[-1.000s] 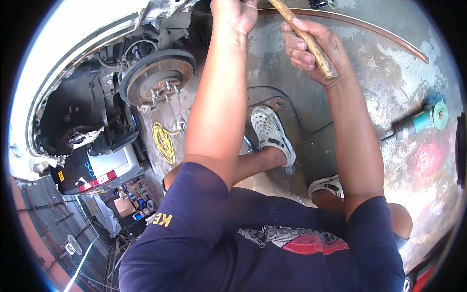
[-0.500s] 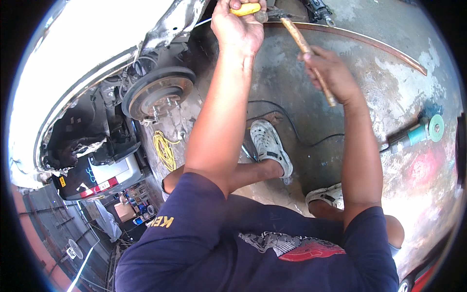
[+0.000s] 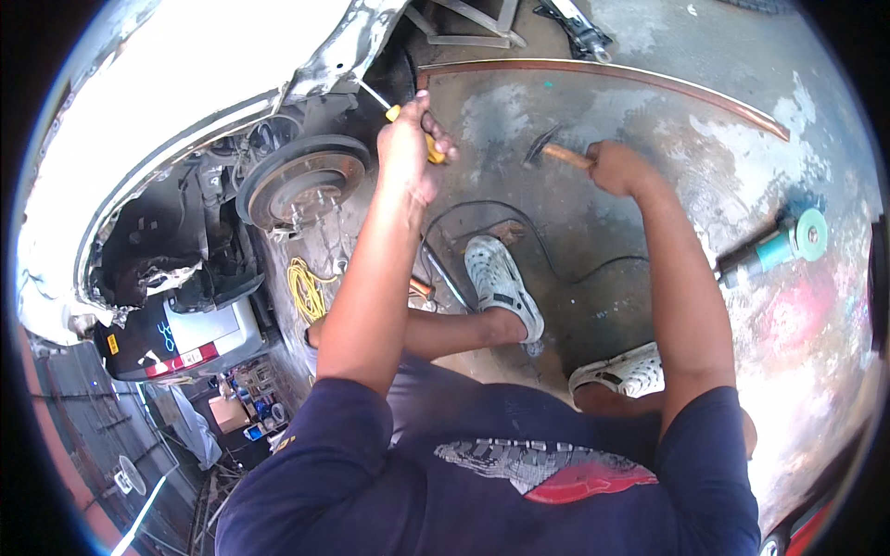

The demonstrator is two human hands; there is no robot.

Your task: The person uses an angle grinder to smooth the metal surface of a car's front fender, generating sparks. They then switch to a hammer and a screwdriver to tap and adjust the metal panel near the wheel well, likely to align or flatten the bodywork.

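Since the earlier frame, our right hand [image 3: 619, 169] has swung the wooden-handled steel hammer [image 3: 554, 152] outward, fist closed on its handle. Our left hand [image 3: 408, 148], arm extended, grips the yellow-handled screwdriver [image 3: 400, 116], tip against the white car body [image 3: 185, 102], hammer well apart.

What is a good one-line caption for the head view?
Left hand sets yellow-handled screwdriver against white car body; right hand holds wooden-handled hammer.

Not much here: there's a small yellow square label [image 3: 112, 344] on the dark part at the lower left. Right beside it sits a red strip label [image 3: 183, 360] along the same part's lower edge, and that's it.
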